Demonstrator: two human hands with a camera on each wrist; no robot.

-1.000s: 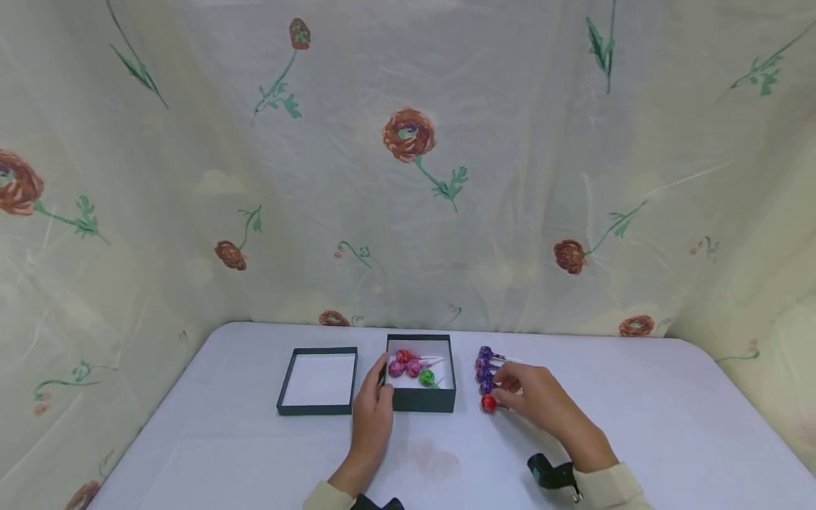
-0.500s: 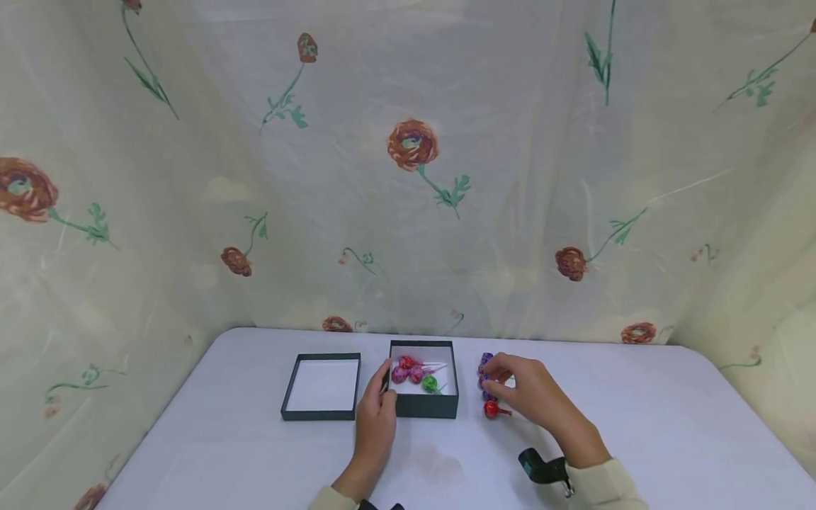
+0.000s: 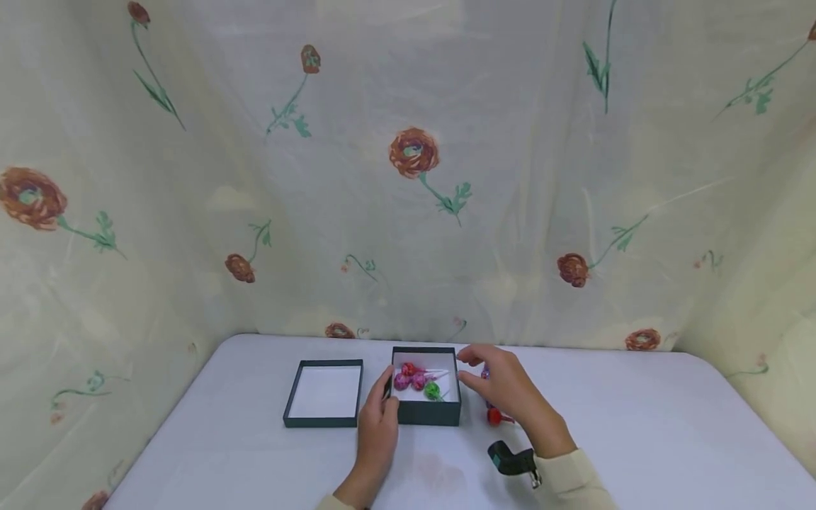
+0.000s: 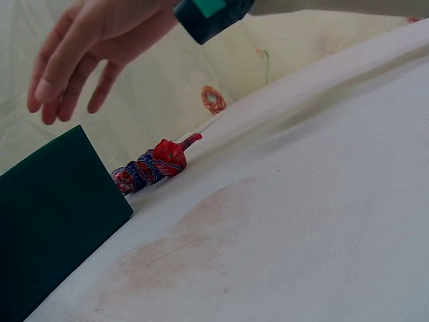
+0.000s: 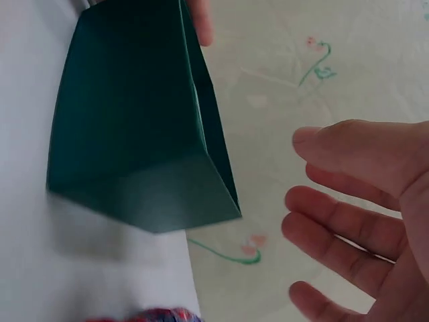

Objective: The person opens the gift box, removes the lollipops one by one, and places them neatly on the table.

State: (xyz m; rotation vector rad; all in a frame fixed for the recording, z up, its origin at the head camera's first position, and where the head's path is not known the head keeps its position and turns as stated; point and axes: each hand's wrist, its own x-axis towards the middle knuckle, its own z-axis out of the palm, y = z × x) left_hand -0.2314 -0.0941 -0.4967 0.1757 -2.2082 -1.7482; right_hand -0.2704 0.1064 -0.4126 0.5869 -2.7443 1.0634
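My left hand [image 3: 377, 428] holds the left wall of a dark green box [image 3: 428, 414]; in the right wrist view a fingertip [image 5: 201, 25] shows at its rim. Inside lie a red lollipop [image 3: 408, 368], two pinkish-purple lollipops [image 3: 401, 382] and a green lollipop [image 3: 432, 391]. My right hand [image 3: 506, 382] hovers by the box's right rim, fingers loosely bent and nothing between them. Below that hand, a red lollipop [image 3: 494, 416] lies on the table at the near end of a row of purple-blue lollipops [image 4: 141, 173], mostly hidden in the head view.
A shallow box lid [image 3: 321, 422], white inside with dark green edges, lies left of the box. A white cloth covers the table [image 3: 242, 453], with a faint brownish stain [image 3: 436, 467] in front of the box. A flowered curtain [image 3: 510, 177] hangs behind.
My right hand has moved left from the lollipop row to the box's right rim, its fingers spreading apart. The left hand stays on the box. The head view has tilted slightly up.
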